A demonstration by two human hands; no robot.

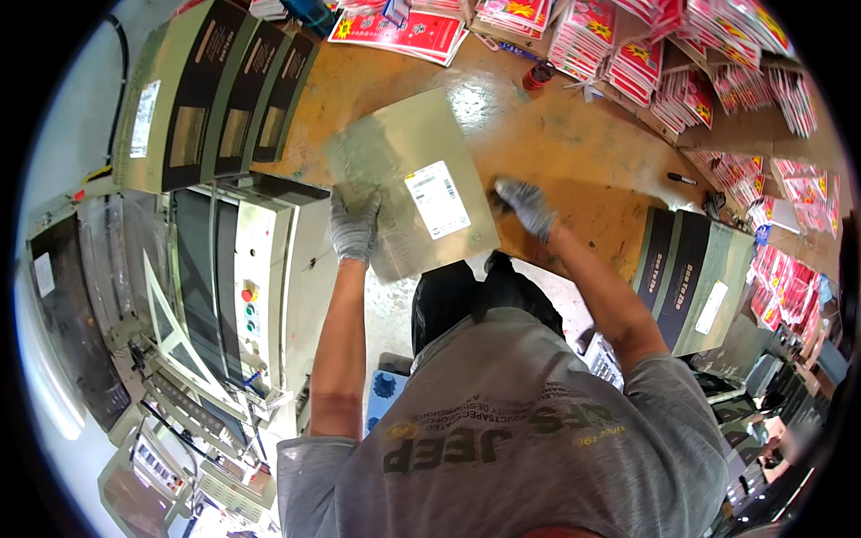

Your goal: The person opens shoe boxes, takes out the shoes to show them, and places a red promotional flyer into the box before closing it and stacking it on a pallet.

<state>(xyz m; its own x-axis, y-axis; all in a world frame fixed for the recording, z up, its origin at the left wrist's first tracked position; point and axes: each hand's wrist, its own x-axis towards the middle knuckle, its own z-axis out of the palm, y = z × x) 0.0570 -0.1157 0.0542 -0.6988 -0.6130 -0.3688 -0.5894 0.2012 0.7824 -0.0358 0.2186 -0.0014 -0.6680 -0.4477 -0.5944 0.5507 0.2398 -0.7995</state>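
On the worn orange table point(574, 152), both grey-gloved hands gripped a flat, glossy cardboard box point(408, 179): left hand point(352, 227) clasping its near-left edge, right hand point(526, 206) curled beside its right edge.

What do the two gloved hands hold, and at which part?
The left hand grips the flat grey package at its left edge; the right hand rests beside its right edge.

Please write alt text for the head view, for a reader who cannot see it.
A person's two gloved hands hold a flat olive-grey box with a white label on a worn wooden table, left hand at its left edge, right hand at its right. Red packets lie stacked behind; a machine stands left.
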